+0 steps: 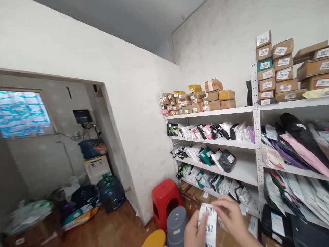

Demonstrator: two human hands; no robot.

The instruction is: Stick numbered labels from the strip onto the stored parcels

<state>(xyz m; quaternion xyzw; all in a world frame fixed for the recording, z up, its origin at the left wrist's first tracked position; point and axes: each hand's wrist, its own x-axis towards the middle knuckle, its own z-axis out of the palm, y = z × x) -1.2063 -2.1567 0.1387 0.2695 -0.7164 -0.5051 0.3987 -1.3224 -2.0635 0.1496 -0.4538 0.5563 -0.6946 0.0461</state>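
A white strip of printed number labels (211,224) hangs in front of me at the bottom of the view, its upper labels reading 1001 and 002. My left hand (194,230) grips the strip from its left side, the thumb lying across the front. At the strip's top right corner, my right hand (231,216) has thumb and fingertips pinched together at the edge of the 1001 label. The lower end of the strip runs out of view.
White shelves (246,145) carry bagged parcels and labelled cardboard boxes (213,96). A red stool (166,190), a grey stool (177,221) and a yellow round seat (155,238) stand below. Leftward, a doorway shows a large water bottle (111,193) and a water dispenser (98,168).
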